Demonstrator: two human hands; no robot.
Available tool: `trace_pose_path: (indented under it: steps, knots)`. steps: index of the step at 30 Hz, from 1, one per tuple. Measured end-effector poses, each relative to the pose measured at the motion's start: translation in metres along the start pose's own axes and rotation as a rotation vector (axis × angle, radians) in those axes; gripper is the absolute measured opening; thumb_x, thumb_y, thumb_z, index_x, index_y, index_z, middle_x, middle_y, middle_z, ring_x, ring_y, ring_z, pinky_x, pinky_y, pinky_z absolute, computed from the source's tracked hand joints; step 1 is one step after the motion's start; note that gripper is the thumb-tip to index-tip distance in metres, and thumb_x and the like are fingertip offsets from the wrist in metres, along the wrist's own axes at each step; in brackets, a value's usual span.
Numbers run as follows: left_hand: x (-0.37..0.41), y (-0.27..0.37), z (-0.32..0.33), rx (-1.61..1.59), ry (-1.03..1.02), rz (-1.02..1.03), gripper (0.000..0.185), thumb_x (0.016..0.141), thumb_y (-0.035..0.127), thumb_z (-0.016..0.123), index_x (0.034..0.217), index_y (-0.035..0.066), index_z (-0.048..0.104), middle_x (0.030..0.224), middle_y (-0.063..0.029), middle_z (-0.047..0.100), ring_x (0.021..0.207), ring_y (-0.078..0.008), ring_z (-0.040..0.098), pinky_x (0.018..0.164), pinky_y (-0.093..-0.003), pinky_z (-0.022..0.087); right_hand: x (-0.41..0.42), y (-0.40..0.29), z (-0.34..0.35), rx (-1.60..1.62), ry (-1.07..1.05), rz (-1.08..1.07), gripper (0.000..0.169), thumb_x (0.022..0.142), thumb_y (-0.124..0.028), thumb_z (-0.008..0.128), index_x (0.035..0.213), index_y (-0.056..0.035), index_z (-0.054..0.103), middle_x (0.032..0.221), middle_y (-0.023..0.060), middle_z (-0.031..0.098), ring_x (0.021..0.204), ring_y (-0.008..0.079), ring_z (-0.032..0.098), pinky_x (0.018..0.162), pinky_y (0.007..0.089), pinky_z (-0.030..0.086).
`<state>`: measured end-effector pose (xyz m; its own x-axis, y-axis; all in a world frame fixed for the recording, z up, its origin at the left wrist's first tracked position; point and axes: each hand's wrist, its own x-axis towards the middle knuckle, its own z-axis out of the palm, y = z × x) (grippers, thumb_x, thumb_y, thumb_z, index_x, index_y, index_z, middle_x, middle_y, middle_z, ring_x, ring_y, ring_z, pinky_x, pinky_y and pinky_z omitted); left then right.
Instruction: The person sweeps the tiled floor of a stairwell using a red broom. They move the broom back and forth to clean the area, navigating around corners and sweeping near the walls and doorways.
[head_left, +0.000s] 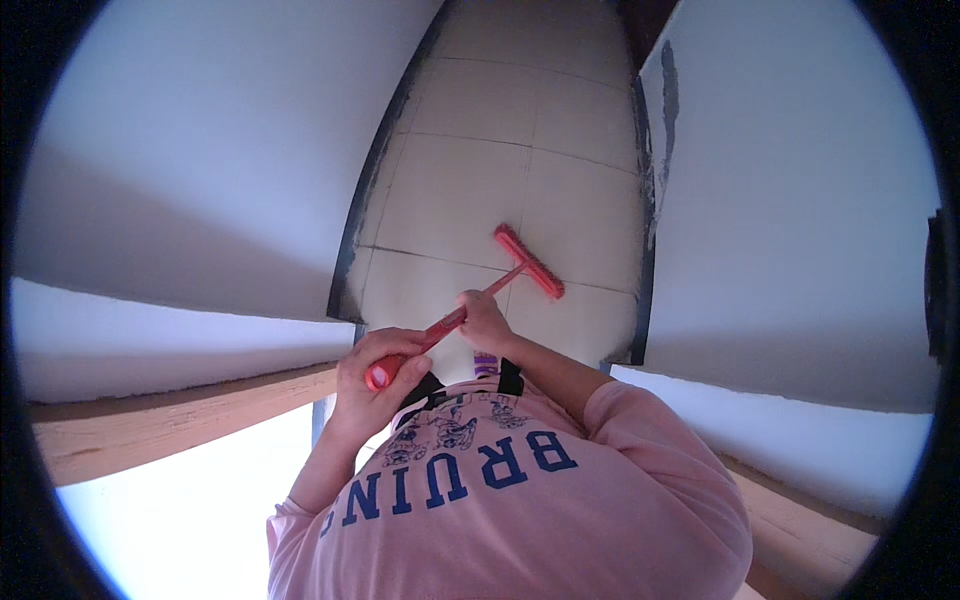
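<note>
A red broom slants across the view, its handle (446, 322) running from near my waist up and to the right. My left hand (367, 375) is wrapped around the top end of the handle, the round end cap showing beside the thumb. Lower down the shaft, my right hand (484, 322) grips it. The bristled broom head (529, 261) appears to rest on the beige tile floor (450, 195), turned diagonally over a grout line. A foot in purple-patterned footwear (485, 364) shows partly below my right forearm.
Pale walls (210, 150) with dark skirting (352, 255) bound a narrow passage. The right wall (780, 225) bears a dark streak (670, 90) near the far end. Wooden frame edges (202, 412) flank me, with bright light at lower left. A dark object (935, 285) sits at far right.
</note>
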<state>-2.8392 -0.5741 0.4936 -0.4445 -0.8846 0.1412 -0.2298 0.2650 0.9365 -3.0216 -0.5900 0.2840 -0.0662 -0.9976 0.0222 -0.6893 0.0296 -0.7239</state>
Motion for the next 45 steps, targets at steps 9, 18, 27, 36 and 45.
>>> trace_pose_path:
  steps: [9,18,27,36,45]
  knots:
    - [-0.019,0.030,-0.020,-0.105,0.074,0.084,0.010,0.077,0.009,0.069,0.081,0.003,0.061,0.092,-0.0130,0.064,0.081,-0.0220,0.062,0.072,-0.0304,0.049,0.002,-0.061,-0.014,0.107,-0.327,-0.244,0.020,0.066,-0.017,0.069,0.075,-0.0035,0.057,0.079,0.0149,0.059,0.078,0.0331,0.057,0.069,0.0416,0.045]
    - [-0.044,0.038,-0.067,-0.126,0.175,0.223,0.011,0.077,0.006,0.066,0.080,0.006,0.055,0.080,-0.0106,0.062,0.075,-0.0217,0.060,0.071,-0.0327,0.047,0.020,-0.124,0.003,0.212,-0.403,-0.415,0.017,0.070,-0.013,0.066,0.077,-0.0043,0.053,0.079,0.0127,0.057,0.080,0.0324,0.057,0.068,0.0427,0.045]
    - [-0.028,-0.006,-0.050,0.253,0.319,0.337,0.030,0.072,0.010,0.073,0.089,0.005,0.050,0.082,-0.0095,0.058,0.076,-0.0256,0.057,0.071,-0.0342,0.045,0.068,-0.130,0.025,0.173,-0.143,-0.495,0.047,0.067,-0.014,0.070,0.108,-0.0058,0.049,0.102,0.0149,0.053,0.096,0.0334,0.053,0.081,0.0403,0.044]
    - [-0.011,-0.069,-0.020,0.360,0.023,0.093,0.068,0.063,0.034,0.080,0.115,0.007,0.044,0.107,-0.0132,0.050,0.091,-0.0268,0.054,0.077,-0.0340,0.046,0.008,-0.091,0.016,0.493,-0.218,-0.570,0.060,0.078,-0.019,0.065,0.128,-0.0034,0.035,0.125,0.0118,0.042,0.116,0.0260,0.045,0.096,0.0322,0.037]
    - [-0.010,-0.115,-0.011,-0.018,-0.014,-0.230,0.068,0.079,0.047,0.062,0.125,0.003,0.038,0.115,-0.0144,0.051,0.105,-0.0274,0.051,0.088,-0.0371,0.042,-0.017,-0.106,-0.021,0.668,0.083,-0.163,0.038,0.081,-0.008,0.064,0.115,-0.0063,0.047,0.105,0.0113,0.055,0.100,0.0216,0.055,0.086,0.0289,0.044]
